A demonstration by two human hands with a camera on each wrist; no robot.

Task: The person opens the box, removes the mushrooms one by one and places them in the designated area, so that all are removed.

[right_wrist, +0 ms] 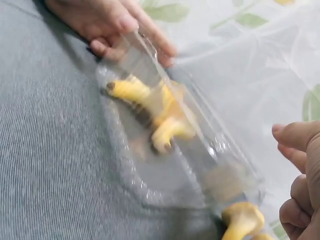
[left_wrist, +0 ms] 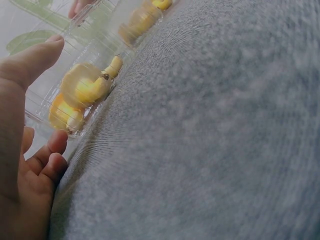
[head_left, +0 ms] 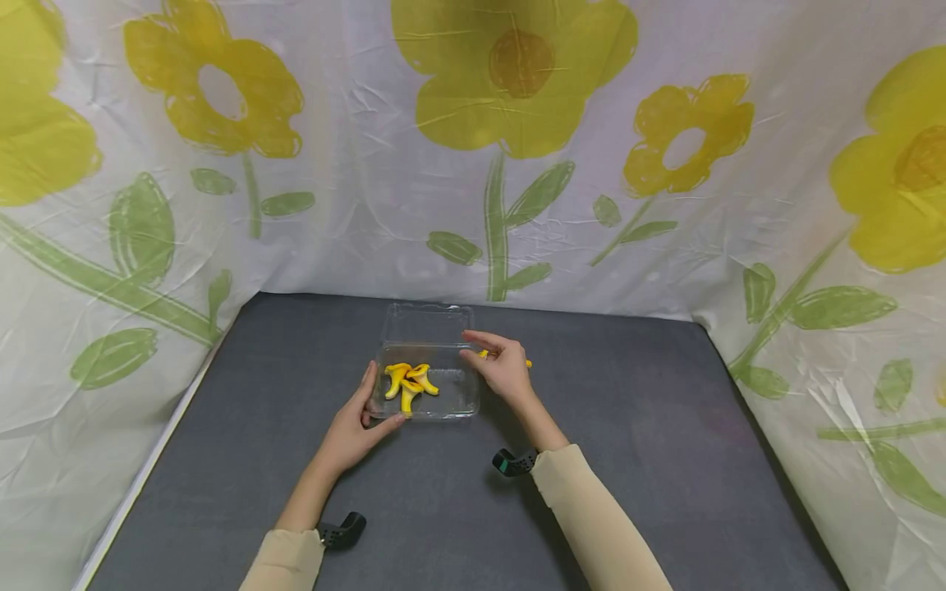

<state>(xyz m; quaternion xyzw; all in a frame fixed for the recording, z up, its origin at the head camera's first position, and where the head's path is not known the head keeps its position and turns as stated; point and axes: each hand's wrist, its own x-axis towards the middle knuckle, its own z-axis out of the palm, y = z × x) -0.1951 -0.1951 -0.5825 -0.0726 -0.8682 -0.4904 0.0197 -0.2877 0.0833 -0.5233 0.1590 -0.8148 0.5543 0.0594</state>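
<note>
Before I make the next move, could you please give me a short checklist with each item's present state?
1. Lid open: ok, it is folded back on the far side.
2. Left hand steadying the clear plastic clamshell: ok, at its left front corner.
3. Room inside: ok, three chanterelle mushrooms lie left of centre, with space to their right.
4. Right hand gripping a mushroom: not ok, it holds nothing.
5. Number of loose chanterelles beyond the clamshell's right side: cannot tell, partly hidden.
</note>
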